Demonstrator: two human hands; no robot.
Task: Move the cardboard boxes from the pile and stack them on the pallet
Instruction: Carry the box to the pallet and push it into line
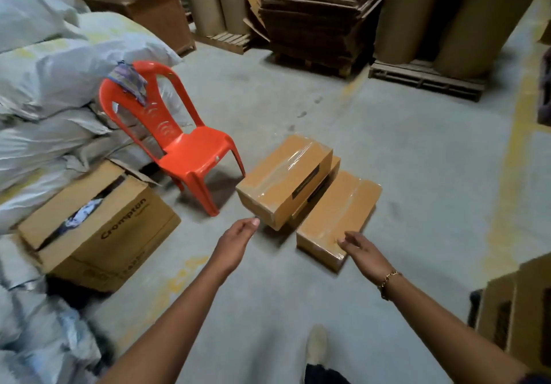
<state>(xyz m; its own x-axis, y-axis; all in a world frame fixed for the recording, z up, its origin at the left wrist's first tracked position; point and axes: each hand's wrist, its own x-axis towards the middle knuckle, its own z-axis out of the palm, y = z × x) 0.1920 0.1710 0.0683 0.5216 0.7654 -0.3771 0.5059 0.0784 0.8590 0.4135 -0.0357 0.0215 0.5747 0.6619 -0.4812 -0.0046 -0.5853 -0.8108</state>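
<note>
Left hand [238, 240] and right hand [360, 252], empty and spread, hover near the top taped box [284, 179] (likely stiff, slick-wrapped; best gripped at opposite ends).

3 flat tan cardboard boxes [298, 187] make a low pile on the concrete floor [417, 160], each sealed lengthwise with glossy clear tape. The top box [284, 179] lies on the 2nd box [334, 169], shifted left so that it overhangs, and carries a dark label along its right edge. Only a narrow strip of the 2nd box shows. The 3rd box [338, 216] lies flat on the floor, just beside the 2nd on its right.
</note>
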